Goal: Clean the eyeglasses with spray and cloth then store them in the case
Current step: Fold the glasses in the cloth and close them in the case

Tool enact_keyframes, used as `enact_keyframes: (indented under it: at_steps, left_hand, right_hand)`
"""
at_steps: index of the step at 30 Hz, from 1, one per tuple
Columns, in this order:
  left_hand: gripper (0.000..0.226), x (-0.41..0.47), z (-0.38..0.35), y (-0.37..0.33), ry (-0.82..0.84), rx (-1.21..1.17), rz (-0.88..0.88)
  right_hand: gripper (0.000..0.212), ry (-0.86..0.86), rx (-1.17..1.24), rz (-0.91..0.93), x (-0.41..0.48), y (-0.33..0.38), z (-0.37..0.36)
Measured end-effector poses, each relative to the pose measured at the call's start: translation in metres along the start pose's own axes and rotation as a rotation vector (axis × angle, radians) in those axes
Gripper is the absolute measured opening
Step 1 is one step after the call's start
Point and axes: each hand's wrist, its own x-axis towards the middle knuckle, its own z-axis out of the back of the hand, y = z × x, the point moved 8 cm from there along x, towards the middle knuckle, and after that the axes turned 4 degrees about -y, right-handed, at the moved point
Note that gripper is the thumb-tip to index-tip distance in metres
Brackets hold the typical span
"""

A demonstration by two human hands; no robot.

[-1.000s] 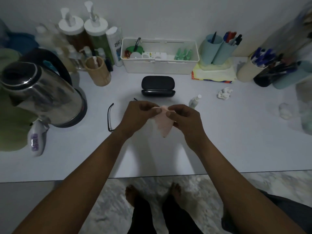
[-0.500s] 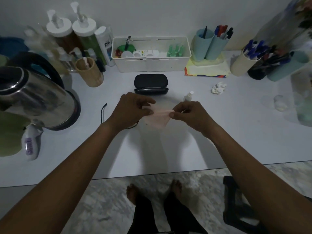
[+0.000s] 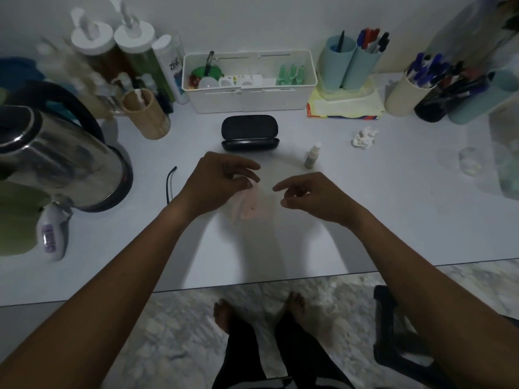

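My left hand (image 3: 216, 182) pinches the top corner of a pale pink cloth (image 3: 254, 204), which hangs down over the white table (image 3: 393, 220). My right hand (image 3: 311, 196) hovers just right of the cloth with fingers apart and nothing in them. The dark-framed eyeglasses (image 3: 169, 182) lie on the table behind my left hand; only one temple arm shows. A black glasses case (image 3: 250, 132) sits shut beyond my hands. The small spray bottle (image 3: 312, 156) stands upright to the right of the case.
A steel kettle (image 3: 53, 155) fills the left side, with a white thermometer (image 3: 53, 234) beside it. Along the wall stand pump bottles (image 3: 132, 49), a wooden cup (image 3: 146, 113), a white organiser box (image 3: 250, 80) and pen holders (image 3: 351, 63). A crumpled tissue (image 3: 364, 138) lies right of the case.
My right hand has let go of the cloth and moved off to the right. The cloth now hangs from my left hand alone.
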Motion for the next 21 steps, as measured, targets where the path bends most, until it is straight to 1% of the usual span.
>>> enact_keyframes:
  at_steps: [3, 4, 5, 6, 9, 11, 13, 15, 17, 19, 21]
  left_hand:
    - [0.032, -0.004, -0.007, -0.007, 0.019, 0.014, -0.023]
    - [0.032, -0.005, -0.009, -0.011, 0.015, 0.023, -0.036]
    - [0.032, -0.006, -0.010, -0.013, 0.010, 0.027, -0.041]
    - [0.032, -0.006, -0.009, -0.014, 0.007, 0.019, -0.042]
    - [0.032, -0.006, -0.001, -0.014, -0.021, -0.001, -0.038]
    - [0.032, -0.006, 0.007, -0.011, -0.058, 0.021, -0.028]
    - [0.030, -0.007, 0.014, -0.006, -0.088, 0.037, -0.011]
    - [0.026, -0.007, 0.016, 0.001, -0.103, 0.050, 0.016]
    - [0.023, -0.009, 0.013, 0.009, -0.101, 0.086, 0.041]
    - [0.024, -0.011, 0.008, 0.014, -0.094, 0.126, 0.042]
    - [0.025, -0.012, 0.004, 0.019, -0.089, 0.152, 0.038]
  right_hand:
    - [0.074, 0.000, -0.074, 0.024, -0.001, 0.006, -0.021]
    - [0.081, -0.009, -0.097, 0.038, 0.001, 0.008, -0.030]
    - [0.082, -0.027, -0.125, 0.058, 0.003, 0.011, -0.037]
    - [0.076, -0.050, -0.146, 0.078, 0.005, 0.011, -0.043]
    - [0.036, -0.134, -0.193, 0.104, 0.008, 0.010, -0.042]
    - [0.023, -0.189, -0.237, 0.093, 0.005, 0.006, -0.031]
    - [0.020, -0.255, -0.225, 0.081, -0.001, 0.001, -0.016]
    - [0.020, -0.284, -0.155, 0.061, -0.007, -0.003, -0.001]
    - [0.021, -0.236, -0.172, 0.083, -0.011, -0.004, 0.005]
    - [0.023, -0.183, -0.219, 0.110, -0.016, -0.005, 0.005]
    - [0.019, -0.198, -0.206, 0.092, -0.019, -0.009, 0.011]
